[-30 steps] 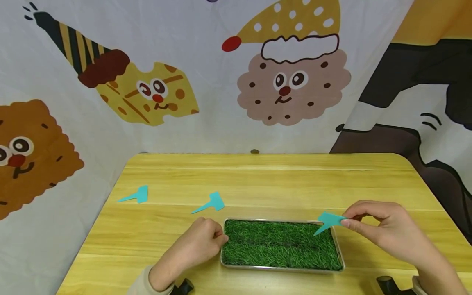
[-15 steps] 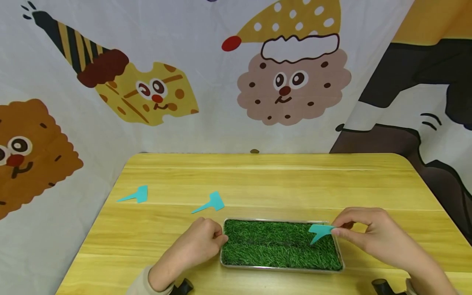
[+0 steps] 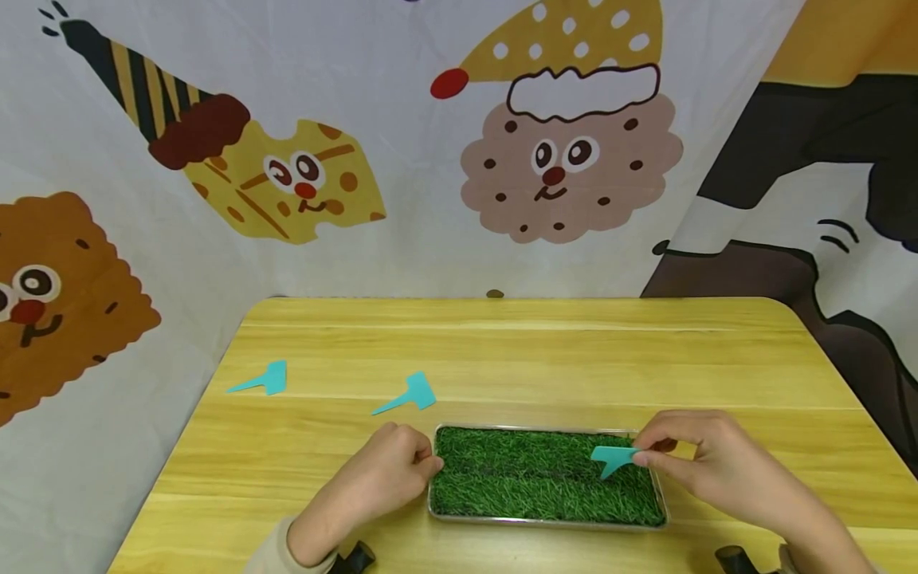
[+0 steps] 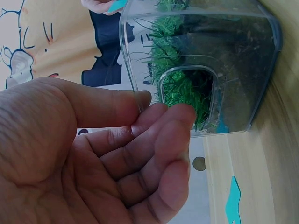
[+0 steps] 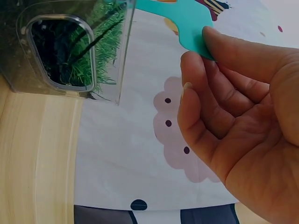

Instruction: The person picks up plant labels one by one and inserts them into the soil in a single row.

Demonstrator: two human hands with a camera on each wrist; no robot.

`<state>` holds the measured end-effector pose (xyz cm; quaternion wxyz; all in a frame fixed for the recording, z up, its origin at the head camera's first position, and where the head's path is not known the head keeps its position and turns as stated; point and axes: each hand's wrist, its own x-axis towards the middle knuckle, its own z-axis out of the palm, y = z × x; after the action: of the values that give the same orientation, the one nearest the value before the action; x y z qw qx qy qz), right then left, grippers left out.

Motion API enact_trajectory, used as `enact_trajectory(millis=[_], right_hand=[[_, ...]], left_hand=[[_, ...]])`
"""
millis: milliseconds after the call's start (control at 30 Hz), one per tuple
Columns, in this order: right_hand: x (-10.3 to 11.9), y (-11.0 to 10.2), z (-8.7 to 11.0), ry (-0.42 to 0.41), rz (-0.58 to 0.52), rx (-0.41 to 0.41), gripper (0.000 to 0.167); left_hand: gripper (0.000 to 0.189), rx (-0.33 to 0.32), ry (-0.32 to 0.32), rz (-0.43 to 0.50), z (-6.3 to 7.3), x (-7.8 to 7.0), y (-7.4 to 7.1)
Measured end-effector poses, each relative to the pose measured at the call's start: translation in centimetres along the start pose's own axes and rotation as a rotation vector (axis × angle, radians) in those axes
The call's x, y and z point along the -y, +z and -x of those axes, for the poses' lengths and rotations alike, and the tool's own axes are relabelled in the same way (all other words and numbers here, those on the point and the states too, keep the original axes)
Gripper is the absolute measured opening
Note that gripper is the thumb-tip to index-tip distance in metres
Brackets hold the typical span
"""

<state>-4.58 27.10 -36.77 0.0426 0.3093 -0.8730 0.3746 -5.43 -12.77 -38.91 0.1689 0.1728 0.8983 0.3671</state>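
A clear plastic box (image 3: 548,523) filled with green artificial grass (image 3: 531,486) stands on the table. At its left end my left hand (image 3: 390,472) pinches the rim between thumb and curled fingers. Over the box's right part, my right hand (image 3: 720,458) pinches a teal T-shaped plant label (image 3: 612,456) by its wide head. The label's narrow tip points down and left at the grass; whether it goes in among the blades I cannot tell. In the right wrist view, the label (image 5: 191,23) has its stem reaching over the box's rim.
Two more teal plant labels lie flat on the wooden table (image 3: 545,359): one label (image 3: 410,393) behind the box's left corner, another label (image 3: 265,378) farther left. A cartoon-printed cloth (image 3: 423,255) hangs behind the table. The box's end wall has a rounded opening (image 5: 63,53).
My right hand has moved left and down with the plant label, from beyond the box's right edge to just above the grass. My left hand has stayed at the rim.
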Motion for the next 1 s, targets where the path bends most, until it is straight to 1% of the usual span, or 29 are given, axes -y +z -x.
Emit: enact_trajectory(millis=[200,533,800,1000], right_hand=[[-0.03,0.2,-0.06,-0.034,0.012,0.008,0.045],[-0.07,0.43,-0.14,-0.05,-0.012,0.029,0.044],[-0.38,0.6,-0.05,-0.019,-0.024,0.069,0.037],[-0.76,0.77,0.02,0.017,-0.024,0.109,0.031]], left_hand=[[0.044,-0.001,-0.001,-0.001,0.02,0.0,-0.02],[0.045,0.005,0.001,0.001,-0.05,-0.07,-0.11],[0.046,0.001,0.012,-0.008,-0.08,-0.03,-0.16],[0.044,0.008,0.005,0.001,-0.07,0.0,-0.11]])
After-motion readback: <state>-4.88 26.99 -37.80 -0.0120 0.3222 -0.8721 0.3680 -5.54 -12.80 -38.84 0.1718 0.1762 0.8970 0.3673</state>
